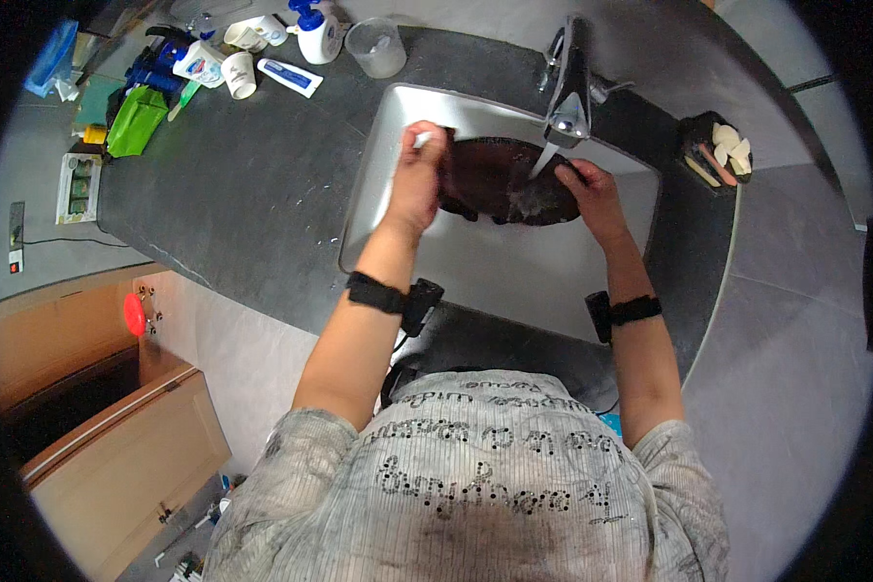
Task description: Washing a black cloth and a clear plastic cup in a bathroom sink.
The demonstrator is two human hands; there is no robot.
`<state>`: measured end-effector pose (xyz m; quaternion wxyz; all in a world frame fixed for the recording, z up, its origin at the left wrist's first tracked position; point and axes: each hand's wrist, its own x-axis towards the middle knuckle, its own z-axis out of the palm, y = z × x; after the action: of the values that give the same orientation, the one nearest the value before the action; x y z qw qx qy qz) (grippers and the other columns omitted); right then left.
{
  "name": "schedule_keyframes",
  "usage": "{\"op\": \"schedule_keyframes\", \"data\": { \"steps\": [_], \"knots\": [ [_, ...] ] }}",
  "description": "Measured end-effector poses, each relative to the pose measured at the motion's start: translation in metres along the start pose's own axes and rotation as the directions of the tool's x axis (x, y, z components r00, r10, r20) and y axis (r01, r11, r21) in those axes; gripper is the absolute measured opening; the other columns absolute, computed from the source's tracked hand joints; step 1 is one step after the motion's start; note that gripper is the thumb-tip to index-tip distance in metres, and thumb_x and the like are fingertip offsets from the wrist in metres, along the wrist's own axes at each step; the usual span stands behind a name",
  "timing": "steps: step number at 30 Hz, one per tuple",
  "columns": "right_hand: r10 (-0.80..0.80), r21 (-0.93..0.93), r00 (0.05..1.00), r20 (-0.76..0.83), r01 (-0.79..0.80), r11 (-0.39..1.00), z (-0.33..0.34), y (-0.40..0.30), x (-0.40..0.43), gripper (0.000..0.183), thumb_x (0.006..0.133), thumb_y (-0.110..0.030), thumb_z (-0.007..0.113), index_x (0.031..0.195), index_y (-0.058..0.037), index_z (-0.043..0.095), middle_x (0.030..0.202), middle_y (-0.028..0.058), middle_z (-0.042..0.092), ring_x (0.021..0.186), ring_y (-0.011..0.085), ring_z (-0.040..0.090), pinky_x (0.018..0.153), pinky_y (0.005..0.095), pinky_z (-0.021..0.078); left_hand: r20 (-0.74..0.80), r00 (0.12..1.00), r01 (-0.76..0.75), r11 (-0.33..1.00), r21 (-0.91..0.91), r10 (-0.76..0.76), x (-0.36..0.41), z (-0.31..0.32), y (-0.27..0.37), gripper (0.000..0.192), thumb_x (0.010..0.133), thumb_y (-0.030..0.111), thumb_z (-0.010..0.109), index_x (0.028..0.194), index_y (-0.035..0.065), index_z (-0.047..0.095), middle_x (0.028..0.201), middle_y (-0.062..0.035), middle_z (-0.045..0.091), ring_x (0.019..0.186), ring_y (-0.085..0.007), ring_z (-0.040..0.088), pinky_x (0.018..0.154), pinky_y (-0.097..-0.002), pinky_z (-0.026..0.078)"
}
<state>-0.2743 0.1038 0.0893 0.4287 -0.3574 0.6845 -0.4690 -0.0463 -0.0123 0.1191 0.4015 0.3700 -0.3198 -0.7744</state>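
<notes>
A dark, wet, oval item, perhaps cloth or a soft mat, is stretched between my hands (487,174) over a rectangular metal sink (502,280). My left hand (420,171) grips its left end, with something small and white showing at the fingers. At the right end, my right hand (593,193) pinches the edge between thumb and fingers. Water runs from the chrome faucet (569,120) onto the right part of the dark item and splashes there. The item's exact kind cannot be told.
On the dark countertop (262,182) stand a pump bottle (319,36), a plastic beaker (376,49), a paper cup (239,75), a toothpaste tube (291,76) and a green pouch (137,120). A black holder with soap pieces (716,156) sits right. An open cabinet door (131,473) is lower left.
</notes>
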Motion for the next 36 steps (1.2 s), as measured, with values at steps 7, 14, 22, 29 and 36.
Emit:
{"op": "schedule_keyframes", "data": {
  "steps": [7,14,22,29,36],
  "knots": [
    [-0.183,0.134,0.980,0.074,0.172,0.976,0.039,-0.054,-0.002,0.025,0.091,-0.027,0.056,0.094,-0.0029,0.059,0.084,0.0017,0.060,0.077,0.0091,0.054,0.069,0.0274,0.0449,0.336,0.885,0.173,0.897,0.406,-0.323,-0.009,0.057,-0.019,0.031,0.092,0.023,0.057,0.115,0.0015,0.054,0.103,-0.0049,0.059,0.090,-0.0113,0.055,0.084,-0.0252,0.044],
    [-0.063,0.495,0.989,0.135,-0.012,0.869,0.065,0.018,-0.007,0.061,0.080,-0.041,0.068,0.121,0.0004,0.049,0.112,0.0082,0.057,0.103,0.0185,0.052,0.090,0.0337,0.0423,0.290,0.955,-0.004,0.977,0.213,-0.059,-0.003,0.082,-0.007,0.019,0.094,0.020,0.051,0.105,0.0051,0.057,0.090,-0.0008,0.060,0.080,-0.0102,0.056,0.073,-0.0265,0.048],
    [0.264,-0.536,0.897,0.354,-0.037,0.843,0.048,0.029,-0.001,0.046,0.073,-0.028,0.077,0.111,-0.0092,0.061,0.099,0.0036,0.064,0.094,0.0144,0.057,0.083,0.0293,0.0462,0.273,0.961,0.023,0.995,0.101,-0.050,-0.010,0.090,0.019,0.017,0.094,0.023,0.052,0.097,0.0063,0.058,0.084,0.0004,0.059,0.073,-0.0080,0.053,0.066,-0.0229,0.046],
    [-0.187,0.252,0.981,0.041,0.171,0.953,0.075,0.007,0.003,0.062,0.061,-0.020,0.085,0.113,-0.0042,0.054,0.114,0.0069,0.060,0.102,0.0220,0.058,0.092,0.0345,0.0467,0.212,0.975,0.071,0.997,0.010,-0.071,-0.010,0.102,0.001,0.018,0.094,0.025,0.052,0.095,0.0075,0.057,0.077,0.0027,0.054,0.067,-0.0071,0.047,0.061,-0.0223,0.043],
    [-0.025,-0.137,0.984,0.175,0.049,0.989,0.073,0.040,0.007,0.048,0.066,-0.025,0.078,0.106,-0.0063,0.060,0.094,0.0108,0.067,0.087,0.0227,0.064,0.080,0.0358,0.0495,0.116,0.993,-0.015,0.996,-0.090,0.025,-0.017,0.090,0.028,0.022,0.094,0.025,0.053,0.098,0.0033,0.057,0.088,-0.0065,0.063,0.076,-0.0130,0.058,0.069,-0.0259,0.048]
  ]
}}
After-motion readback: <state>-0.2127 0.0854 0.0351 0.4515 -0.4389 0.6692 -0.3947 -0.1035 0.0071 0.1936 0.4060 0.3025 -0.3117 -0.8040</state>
